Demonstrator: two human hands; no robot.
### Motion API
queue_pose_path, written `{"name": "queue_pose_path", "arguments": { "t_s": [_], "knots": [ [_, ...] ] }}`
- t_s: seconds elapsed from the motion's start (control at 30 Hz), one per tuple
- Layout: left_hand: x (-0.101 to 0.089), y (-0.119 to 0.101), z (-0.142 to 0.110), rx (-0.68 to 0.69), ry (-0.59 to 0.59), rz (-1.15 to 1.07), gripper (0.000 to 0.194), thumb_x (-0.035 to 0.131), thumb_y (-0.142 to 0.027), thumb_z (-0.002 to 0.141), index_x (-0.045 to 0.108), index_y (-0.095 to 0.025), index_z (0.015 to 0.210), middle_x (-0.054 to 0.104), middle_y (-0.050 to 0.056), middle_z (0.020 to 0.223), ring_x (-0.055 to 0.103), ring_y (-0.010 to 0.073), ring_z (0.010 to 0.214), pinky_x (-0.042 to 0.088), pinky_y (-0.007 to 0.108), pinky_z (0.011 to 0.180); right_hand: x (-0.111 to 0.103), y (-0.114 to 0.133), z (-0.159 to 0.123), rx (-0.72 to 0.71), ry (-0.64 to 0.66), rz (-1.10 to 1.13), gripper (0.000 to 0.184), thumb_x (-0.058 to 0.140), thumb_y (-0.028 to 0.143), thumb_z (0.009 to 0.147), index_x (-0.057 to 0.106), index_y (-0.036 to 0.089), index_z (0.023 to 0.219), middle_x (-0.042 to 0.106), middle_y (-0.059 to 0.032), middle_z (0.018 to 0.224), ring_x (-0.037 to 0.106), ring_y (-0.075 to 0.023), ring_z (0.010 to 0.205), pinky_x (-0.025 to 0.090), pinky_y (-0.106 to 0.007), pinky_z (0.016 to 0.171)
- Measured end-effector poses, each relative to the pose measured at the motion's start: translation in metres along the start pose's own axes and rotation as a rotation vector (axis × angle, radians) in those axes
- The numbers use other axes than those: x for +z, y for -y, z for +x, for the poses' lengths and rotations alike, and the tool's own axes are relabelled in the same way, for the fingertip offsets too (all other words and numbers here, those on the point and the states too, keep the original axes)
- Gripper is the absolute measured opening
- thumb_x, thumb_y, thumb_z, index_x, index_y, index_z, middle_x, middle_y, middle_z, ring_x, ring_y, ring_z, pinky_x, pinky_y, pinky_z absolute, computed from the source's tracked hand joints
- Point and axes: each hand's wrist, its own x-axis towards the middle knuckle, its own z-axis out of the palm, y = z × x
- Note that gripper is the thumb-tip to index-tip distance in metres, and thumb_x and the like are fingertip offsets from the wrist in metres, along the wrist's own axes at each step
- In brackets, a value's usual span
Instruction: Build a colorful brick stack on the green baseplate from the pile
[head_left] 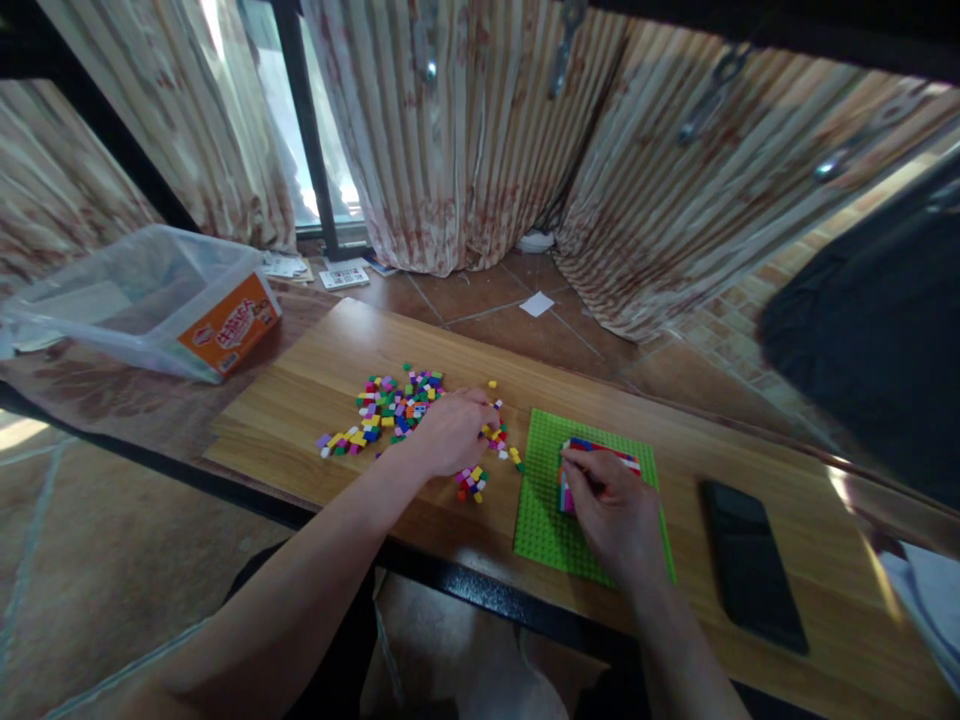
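Reaching with left hand [454,435] among loose bricks [386,405], left of plate [540,525]. With right hand [619,505], nearer, at far-left corner of build [568,499], on plate. Long axis uncertain: near-right part hidden beneath right hand. Fingers bent on both; cannot tell whether closed on any brick.

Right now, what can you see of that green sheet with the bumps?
The green baseplate looks like plastic, bright lime and roughly square, covered in rows of small studs. It lies flat on the wooden tabletop, between the loose bricks and the black phone. A multicoloured brick build sits on it, and the right hand reaches over it, hiding part of its surface.
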Motion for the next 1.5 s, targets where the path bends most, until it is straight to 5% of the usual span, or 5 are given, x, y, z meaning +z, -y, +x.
{"name": "queue_pose_path", "arguments": {
  "t_s": [0.33,0.6,0.77,1.5],
  "knots": [
    [-0.001,-0.002,0.005,0.037,-0.033,-0.163,0.01,0.055,-0.011,0.08,0.064,-0.014,0.08,0.061,0.006,0.09,0.057,0.0187,0.088,0.045,0.033,0.084,0.002,0.0,0.0,-0.031,0.002,-0.017,0.016,0.053,0.022,0.089,0.069,0.02,0.089,0.07,-0.0034,0.082,0.066,-0.0145,0.073,0.051,-0.027,0.066],
    [-0.004,-0.027,0.007,-0.136,0.102,-1.161,0.013,0.062,-0.023,0.08,0.061,-0.011,0.085,0.06,0.0,0.074,0.053,0.0093,0.066,0.041,0.022,0.065,0.003,0.014,0.001,-0.049,-0.029,0.12,0.019,0.057,0.023,0.087,0.068,0.025,0.104,0.069,-0.0036,0.097,0.066,-0.0158,0.087,0.053,-0.03,0.076],
    [0.01,-0.041,0.008,-0.215,0.164,-1.471,0.019,0.068,-0.026,0.075,0.063,-0.011,0.087,0.06,-0.001,0.072,0.051,0.0073,0.063,0.04,0.021,0.062,0.003,0.02,0.001,-0.072,-0.028,0.19,0.022,0.059,0.022,0.087,0.068,0.028,0.106,0.069,-0.0024,0.099,0.065,-0.016,0.092,0.053,-0.032,0.08],
    [0.019,-0.05,0.009,-0.201,0.147,-1.493,0.023,0.063,-0.026,0.08,0.06,-0.012,0.097,0.064,0.001,0.078,0.054,0.0073,0.06,0.039,0.022,0.059,-0.004,0.008,0.004,0.068,0.015,0.3,0.015,0.063,0.03,0.084,0.071,0.027,0.096,0.066,-0.0032,0.099,0.063,-0.0156,0.085,0.052,-0.032,0.073]
  ]
}}
